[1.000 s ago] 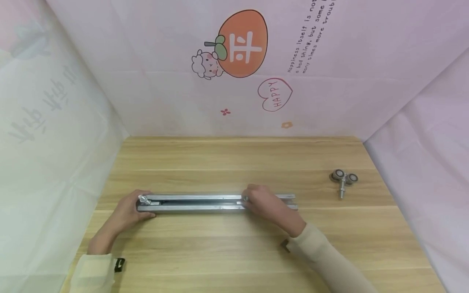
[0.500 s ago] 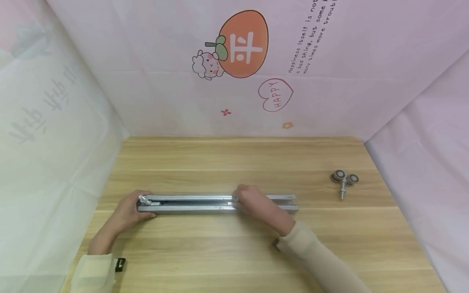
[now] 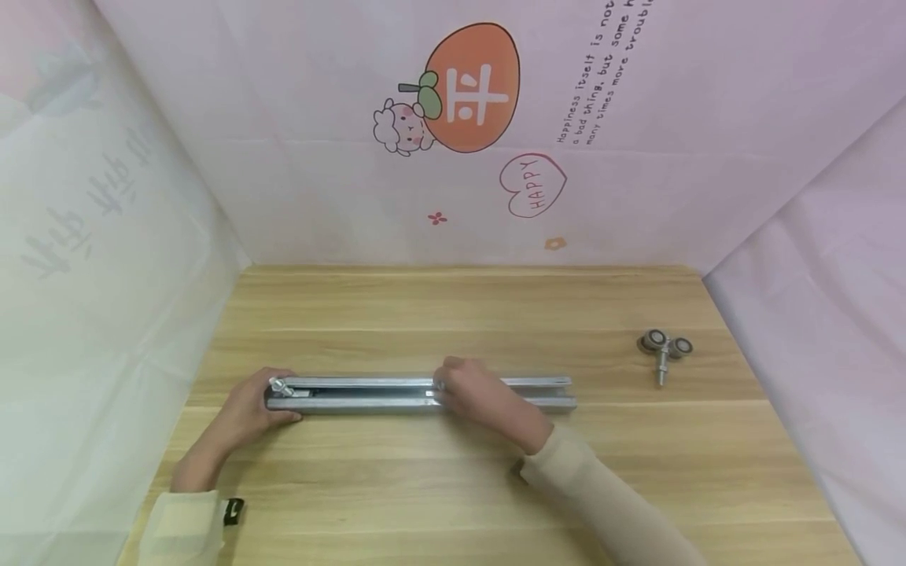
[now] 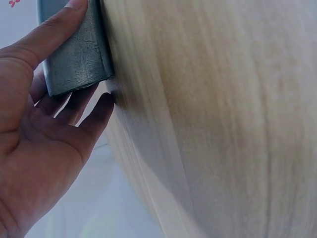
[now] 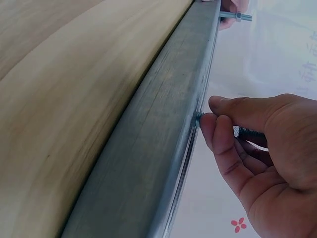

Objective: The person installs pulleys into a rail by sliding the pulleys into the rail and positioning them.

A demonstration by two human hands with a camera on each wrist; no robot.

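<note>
A metal channel rail (image 3: 368,405) lies left to right on the table, its slot facing up. My left hand (image 3: 244,409) grips its left end, thumb on the near side and fingers on the far side. A bolt with a nut (image 3: 280,386) sticks up from the slot at that end. Farther right along the rail, my right hand (image 3: 477,397) pinches a second threaded bolt (image 5: 252,133). This bolt stands out of the slot, as the right wrist view shows. Its lower end is hidden inside the rail. In the left wrist view, my thumb lies on the rail's side wall (image 4: 81,57).
A loose roller trolley (image 3: 665,346) with wheels and a bolt lies on the wooden table (image 3: 453,314) at the back right. Pale printed sheets (image 3: 318,196) wall in the back and both sides. A small dark object (image 3: 233,511) sits beside my left cuff.
My right hand has slid left along the rail, taking the bolt with it. My left hand and the rail have stayed in place.
</note>
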